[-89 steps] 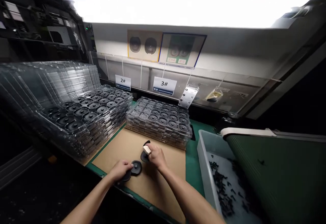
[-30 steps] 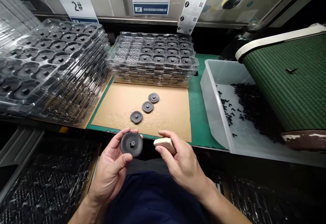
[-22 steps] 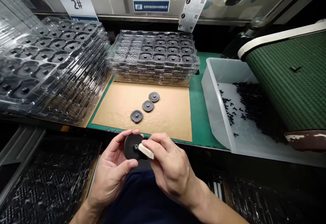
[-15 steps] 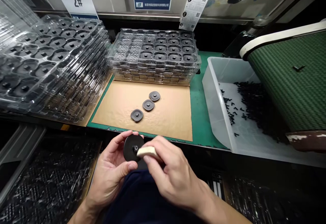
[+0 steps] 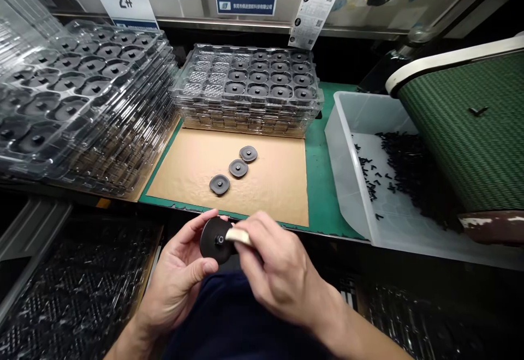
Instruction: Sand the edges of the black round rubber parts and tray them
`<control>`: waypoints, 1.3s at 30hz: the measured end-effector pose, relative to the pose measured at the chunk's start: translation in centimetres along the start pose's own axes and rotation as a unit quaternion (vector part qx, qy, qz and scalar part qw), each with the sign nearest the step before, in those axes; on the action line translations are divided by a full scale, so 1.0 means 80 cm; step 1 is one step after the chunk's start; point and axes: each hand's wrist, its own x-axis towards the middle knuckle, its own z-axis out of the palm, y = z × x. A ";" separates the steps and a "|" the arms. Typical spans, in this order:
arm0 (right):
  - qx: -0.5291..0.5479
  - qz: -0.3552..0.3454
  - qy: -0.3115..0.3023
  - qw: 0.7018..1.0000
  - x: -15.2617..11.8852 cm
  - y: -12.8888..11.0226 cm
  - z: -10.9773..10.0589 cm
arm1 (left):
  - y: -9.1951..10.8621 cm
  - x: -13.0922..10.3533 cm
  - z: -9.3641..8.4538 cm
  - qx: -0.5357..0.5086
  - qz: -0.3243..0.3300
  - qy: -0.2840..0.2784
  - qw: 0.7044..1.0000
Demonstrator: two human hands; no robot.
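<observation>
A round black plastic disc (image 5: 210, 239) with a small raised hub at its centre is gripped by its edge in my left hand (image 5: 174, 270). Thumb and fingers of that hand close round its left side. My right hand (image 5: 282, 270) pinches a pale cream-coloured block (image 5: 238, 236), whose tip lies over the disc's right part, close by the hub. Whether the tip touches the disc I cannot tell. Beyond my hands, three similar dark discs (image 5: 238, 168) lie in a slanting row on a sheet of brown cardboard (image 5: 180, 169).
Behind the cardboard stands a stack of clear trays (image 5: 245, 106), its top one partly filled with discs. Another tray stack (image 5: 118, 125) rises at left. A translucent bin (image 5: 356, 185) holding small black pieces (image 5: 403, 169) is at right, under a green conveyor belt (image 5: 470, 125).
The cream block has shifted slightly right and up across the disc, with my right hand. My left hand still holds the disc, turned slightly. The three discs lie unmoved.
</observation>
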 end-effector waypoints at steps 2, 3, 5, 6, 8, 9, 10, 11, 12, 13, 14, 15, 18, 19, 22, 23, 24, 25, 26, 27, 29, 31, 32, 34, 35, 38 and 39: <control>-0.049 0.012 0.062 0.997 0.002 0.011 0.001 | 0.000 -0.001 0.000 -0.005 -0.019 -0.022 1.000; -0.048 0.014 0.090 0.995 0.003 0.016 0.002 | 0.000 -0.001 0.000 -0.007 -0.026 -0.029 0.999; -0.003 0.011 0.126 0.992 0.004 0.021 0.002 | -0.001 -0.001 0.000 -0.008 -0.027 -0.027 0.999; 0.028 0.007 0.132 0.991 0.004 0.020 0.001 | -0.002 -0.001 0.000 -0.005 -0.024 -0.018 1.000; 0.069 -0.010 0.127 0.990 0.003 0.015 0.001 | -0.004 0.001 0.001 0.001 -0.023 0.003 1.000; 0.069 -0.022 0.120 0.990 0.001 0.011 0.002 | -0.006 0.002 0.001 0.003 -0.025 0.013 1.000; 0.060 -0.034 0.116 0.991 0.000 0.008 0.003 | -0.007 0.003 0.001 0.003 -0.030 0.022 0.999; 0.046 -0.042 0.111 0.992 -0.001 0.004 0.003 | -0.008 0.004 0.001 0.002 -0.038 0.031 0.999; 0.037 -0.044 0.104 0.993 -0.002 0.002 0.003 | -0.009 0.004 0.001 -0.001 -0.046 0.036 0.998; 0.038 -0.040 0.093 0.994 -0.003 0.000 0.003 | -0.010 0.005 0.002 -0.005 -0.053 0.038 0.998; 0.048 -0.032 0.078 0.995 -0.004 -0.002 0.002 | -0.010 0.005 0.003 -0.009 -0.056 0.036 0.998; 0.060 -0.023 0.064 0.996 -0.005 -0.003 0.000 | -0.010 0.005 0.004 -0.012 -0.055 0.032 0.998; 0.039 0.007 0.063 0.997 -0.007 -0.004 -0.006 | -0.010 0.004 0.008 -0.012 -0.035 0.016 0.999; 0.031 0.016 0.065 0.997 -0.007 -0.004 -0.008 | -0.010 0.003 0.009 -0.010 -0.030 0.016 0.999; 0.070 0.024 0.029 0.997 -0.008 -0.003 -0.011 | -0.011 0.001 0.010 -0.011 -0.018 0.015 1.000; 0.076 0.018 0.021 0.997 -0.008 -0.002 -0.011 | -0.011 0.000 0.009 -0.011 -0.016 0.015 1.000; 0.062 0.011 0.026 0.998 -0.008 -0.002 -0.011 | -0.012 0.000 0.009 -0.010 -0.017 0.014 1.000; 0.029 0.003 0.041 0.999 -0.007 -0.001 -0.011 | -0.012 -0.001 0.008 -0.009 -0.021 0.010 1.000; -0.009 -0.005 0.058 0.998 -0.006 -0.001 -0.010 | -0.013 -0.001 0.008 -0.009 -0.026 0.006 1.000; -0.039 -0.009 0.071 0.997 -0.006 -0.001 -0.010 | -0.013 -0.002 0.007 -0.010 -0.029 0.006 0.999; -0.044 -0.006 0.064 0.997 -0.006 -0.004 -0.009 | -0.012 -0.001 0.007 -0.021 -0.030 0.024 0.999; 0.006 0.006 0.031 0.999 -0.008 -0.008 -0.008 | -0.011 -0.002 0.007 -0.037 -0.029 0.046 0.998; 0.026 0.011 0.018 0.999 -0.009 -0.009 -0.007 | -0.011 -0.002 0.007 -0.045 -0.033 0.047 0.997; 0.016 0.014 0.022 1.000 -0.011 -0.011 -0.005 | -0.010 -0.004 0.007 -0.057 -0.048 0.022 0.997; -0.009 0.014 0.038 0.999 -0.011 -0.012 -0.004 | -0.009 -0.005 0.008 -0.062 -0.056 0.006 0.996; -0.040 0.023 0.057 0.997 -0.011 -0.013 -0.002 | -0.005 -0.009 0.011 -0.080 -0.067 0.001 0.995; -0.018 0.028 0.043 0.999 -0.011 -0.014 -0.002 | -0.004 -0.010 0.012 -0.088 -0.066 0.014 0.994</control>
